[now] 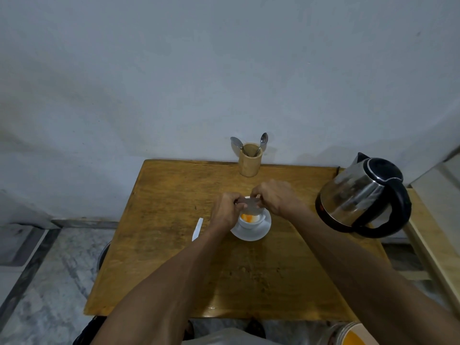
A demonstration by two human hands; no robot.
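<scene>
Step in hand: opening or emptying a small greyish sachet (250, 203) over the white cup (250, 221); the blur does not let me tell which. The cup stands on its saucer (251, 234) near the middle of the wooden counter (174, 257), and the sachet is held just above the cup's 12 o'clock rim, clear of the counter. Orange and white contents show in the cup; I judge that something has already gone in. Grip state: my left grip (225, 209) is curled closed and pinches the sachet's 9 o'clock end; my right grip (276, 197) is likewise curled closed and pinches its 3 o'clock end, the sachet stretched between the two. Neither grip touches the cup or saucer as far as I can see. Next move, in my judgement: tilt the sachet mouth down over the cup centre and keep both pinches firm, so that nothing spills onto the saucer. Surroundings: a white strip (197, 229) lies flat on the counter at 9 o'clock of the cup; a steel kettle (361, 195) with black handle stands at 3 o'clock; a wooden holder (249, 160) with two spoons (236, 143) stands at 12 o'clock against the wall.
</scene>
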